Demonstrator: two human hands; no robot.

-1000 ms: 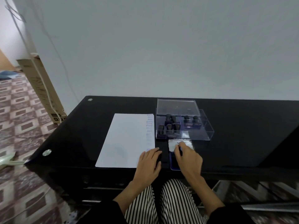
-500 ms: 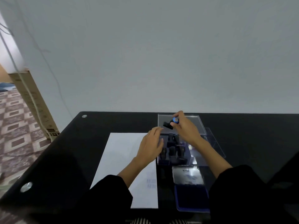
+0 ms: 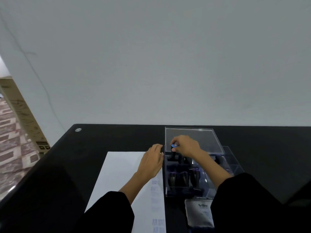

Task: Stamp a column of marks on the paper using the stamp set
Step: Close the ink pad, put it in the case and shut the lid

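My right hand (image 3: 184, 145) pinches a blue-topped stamp (image 3: 173, 146), upright at the case's (image 3: 234, 163) far-left corner. My left hand (image 3: 151, 161), fingers straight, lies on the paper (image 3: 117, 174) just left of the case. Ink pad (image 3: 198, 214): nearside.

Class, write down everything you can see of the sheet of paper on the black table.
The paper is a plain white sheet lying flat on the glossy black table, with its long edges running away from the viewer, close beside the clear stamp case. A column of faint blue stamped marks runs down its right edge. The left hand rests on its far right corner with fingers fairly straight, and the black left sleeve covers part of its near end.
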